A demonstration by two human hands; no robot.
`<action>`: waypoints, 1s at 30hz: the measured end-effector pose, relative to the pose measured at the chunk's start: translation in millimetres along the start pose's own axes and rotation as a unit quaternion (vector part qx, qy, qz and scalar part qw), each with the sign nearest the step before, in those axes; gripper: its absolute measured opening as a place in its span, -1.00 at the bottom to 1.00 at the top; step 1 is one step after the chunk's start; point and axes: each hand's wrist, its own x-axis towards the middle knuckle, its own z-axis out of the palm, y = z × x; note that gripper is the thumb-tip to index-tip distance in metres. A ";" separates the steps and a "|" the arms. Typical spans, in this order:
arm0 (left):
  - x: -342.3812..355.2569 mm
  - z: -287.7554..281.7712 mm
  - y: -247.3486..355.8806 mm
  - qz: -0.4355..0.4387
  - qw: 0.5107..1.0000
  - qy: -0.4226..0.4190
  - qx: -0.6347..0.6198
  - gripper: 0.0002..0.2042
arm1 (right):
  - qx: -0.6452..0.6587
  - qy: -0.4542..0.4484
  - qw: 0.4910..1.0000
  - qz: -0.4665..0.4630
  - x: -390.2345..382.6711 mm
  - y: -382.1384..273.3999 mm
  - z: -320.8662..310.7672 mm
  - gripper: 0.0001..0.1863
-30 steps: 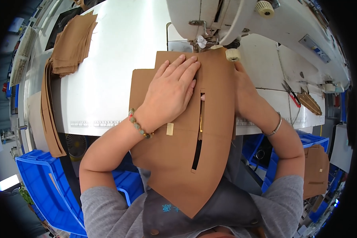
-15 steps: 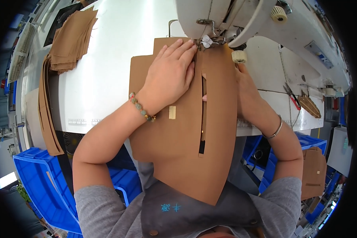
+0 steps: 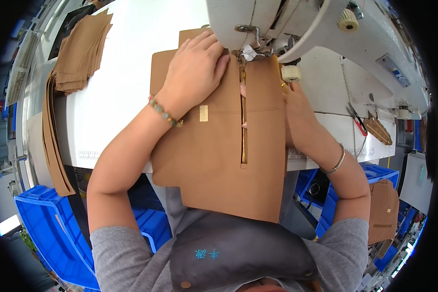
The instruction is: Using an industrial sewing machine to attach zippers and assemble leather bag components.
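A brown panel lies under the sewing machine, its upper part at the presser foot area. A long slot in it shows a gold zipper. My left hand rests palm down on the panel, left of the slot, fingers stretched out. My right hand holds the panel's right side, fingers partly hidden beneath it; bits of fingertip show through the slot. A pale yellow patch sits on the panel near my left wrist.
Stacked brown pieces and long brown strips are at the left of the white table. Scissors lie on the right. A blue crate stands below at left; another brown panel is at lower right.
The panel has slid away from my body toward the machine, its lower edge rising. My left hand has moved forward with it. More of the gold zipper and my fingertips show in the slot.
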 end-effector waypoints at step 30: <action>-53.9 -14.1 27.9 0.069 0.995 -0.059 -0.044 -0.55 | 0.010 -0.011 1.000 0.010 -0.7 -1.5 2.3 -0.36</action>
